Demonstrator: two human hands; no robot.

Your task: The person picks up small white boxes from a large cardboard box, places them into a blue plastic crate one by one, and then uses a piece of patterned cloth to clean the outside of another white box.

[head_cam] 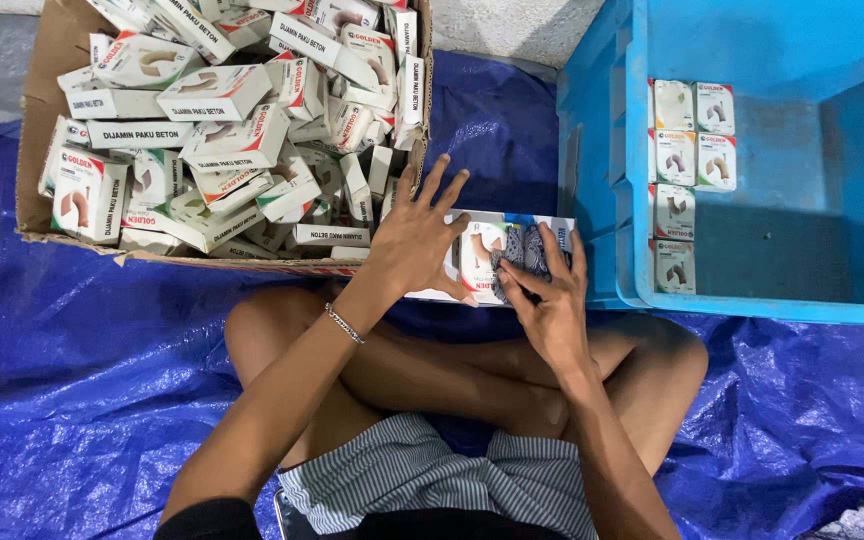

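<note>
Between the cardboard carton [42,200] and blue crate [602,200], both my hands press a row of small boxes [482,255]: left hand [414,240] fingers spread wide, right hand [549,290] gripping its end. Seven packs [692,160] sit crated; most remain in the carton.

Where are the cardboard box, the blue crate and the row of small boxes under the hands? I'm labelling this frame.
cardboard box [34,130], head view, on its left wall.
blue crate [602,150], head view, on its left wall.
row of small boxes [479,252], head view, on the top face between the hands.
</note>
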